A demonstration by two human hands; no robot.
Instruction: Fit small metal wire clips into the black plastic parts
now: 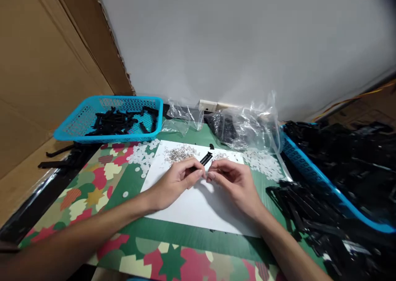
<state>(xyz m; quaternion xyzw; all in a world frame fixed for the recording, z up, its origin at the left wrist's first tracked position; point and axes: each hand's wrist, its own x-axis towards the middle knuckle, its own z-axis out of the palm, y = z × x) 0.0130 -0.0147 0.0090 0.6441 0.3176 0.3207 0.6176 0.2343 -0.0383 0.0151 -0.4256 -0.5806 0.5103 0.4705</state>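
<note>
My left hand [187, 174] pinches a slim black plastic part [206, 158], which slants up and away over a white sheet of paper [198, 207]. Close beside it, my right hand [230, 178] has thumb and forefinger pressed together near the part's lower end. Whatever sits between those right fingertips is too small to make out. On the paper beyond my hands lie two heaps of tiny metal pieces, a larger left heap [181, 153] and a smaller right heap [220, 156]. Small white discs [142, 160] are scattered left of the paper, and more white discs [264, 165] lie right of it.
A blue basket [108, 139] with black parts stands at the back left. Another blue basket [328, 190] on the right is full of black parts, with a loose pile [303, 211] beside it. Clear plastic bags [247, 128] rest against the wall [222, 46].
</note>
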